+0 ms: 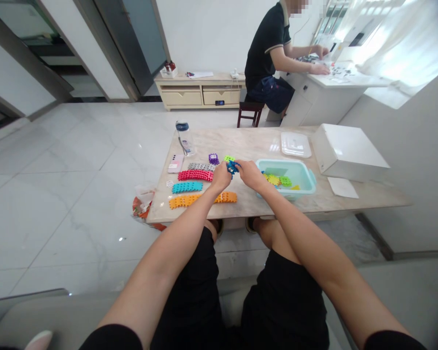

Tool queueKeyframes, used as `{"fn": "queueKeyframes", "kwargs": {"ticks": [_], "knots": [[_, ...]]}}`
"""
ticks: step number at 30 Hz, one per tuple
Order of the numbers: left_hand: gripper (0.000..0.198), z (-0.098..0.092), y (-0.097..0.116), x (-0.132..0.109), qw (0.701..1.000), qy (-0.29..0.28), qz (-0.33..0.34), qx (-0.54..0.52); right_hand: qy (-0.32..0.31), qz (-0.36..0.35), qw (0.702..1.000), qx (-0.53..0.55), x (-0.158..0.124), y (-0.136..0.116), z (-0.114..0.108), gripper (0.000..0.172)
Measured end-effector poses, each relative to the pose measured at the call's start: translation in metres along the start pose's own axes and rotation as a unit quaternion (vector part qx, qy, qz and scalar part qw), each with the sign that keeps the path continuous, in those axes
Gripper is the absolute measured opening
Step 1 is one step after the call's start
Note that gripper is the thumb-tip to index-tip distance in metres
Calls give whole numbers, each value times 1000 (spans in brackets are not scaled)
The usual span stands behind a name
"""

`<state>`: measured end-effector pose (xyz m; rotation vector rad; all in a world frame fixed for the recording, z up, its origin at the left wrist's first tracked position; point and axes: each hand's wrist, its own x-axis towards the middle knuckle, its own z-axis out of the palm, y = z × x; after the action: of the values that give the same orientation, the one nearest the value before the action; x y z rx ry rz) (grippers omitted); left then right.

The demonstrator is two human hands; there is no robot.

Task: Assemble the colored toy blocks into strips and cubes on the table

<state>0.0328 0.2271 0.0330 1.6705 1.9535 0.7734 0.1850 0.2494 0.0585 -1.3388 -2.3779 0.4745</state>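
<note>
my left hand (222, 176) and right hand (251, 174) met over the middle of the table (248, 143), both pinched on one small blue block piece (232, 168) held just above the top, between the block rows and the tub (305, 174). grip was a fingertip clench from both sides; the piece was mostly hidden, so i couldn't tell whether it was one part or two being joined.

judgement on doing this well: keep the piece square between the fingertips, press straight in, no twisting, and keep the wrists off the rows underneath so they don't get nudged.

counts:
- long rows laid toward the near-left edge: three, namely a red row (195, 175), a teal row (187, 186) and an orange row (203, 199) nearest the edge
- one grey strip (201, 166) behind the red row
- one purple block (213, 158), one green block (228, 158)
- one tub, with loose yellow and green pieces inside; number unclear
- one clear lid (295, 144) and one white box (346, 151) toward the far-right corner
- one phone (175, 164) and one bottle (184, 137) at the left edge
</note>
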Motion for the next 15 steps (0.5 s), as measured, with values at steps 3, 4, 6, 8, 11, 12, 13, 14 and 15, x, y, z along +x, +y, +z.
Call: {"fn": "queueKeyframes", "kwargs": {"ticks": [3, 4, 6, 8, 11, 12, 13, 14, 15], "knots": [[48, -1, 1, -1, 1000, -1, 19, -1, 34, 28, 999, 24, 3, 4, 1, 36], [54, -2, 1, -1, 1000, -2, 25, -4, 43, 38, 998, 33, 4, 6, 1, 36], [64, -3, 1, -1, 999, -6, 30, -11, 55, 59, 996, 46, 6, 10, 2, 37], [69, -4, 0, -1, 1000, -9, 22, -17, 60, 80, 994, 52, 7, 15, 4, 37], [65, -5, -4, -1, 1000, -11, 3, -14, 69, 97, 992, 50, 6, 19, 7, 38], [63, -5, -5, 0, 1000, -14, 0, -11, 70, 93, 992, 47, 5, 19, 8, 38], [61, -4, -7, 0, 1000, -16, -3, -10, 69, 84, 993, 43, 4, 17, 8, 37], [58, -4, -8, -1, 1000, -19, -5, -8, 65, 71, 995, 37, 3, 15, 8, 37], [56, -4, -9, -1, 1000, -20, -7, -6, 58, 56, 996, 30, 2, 12, 8, 37]]}}
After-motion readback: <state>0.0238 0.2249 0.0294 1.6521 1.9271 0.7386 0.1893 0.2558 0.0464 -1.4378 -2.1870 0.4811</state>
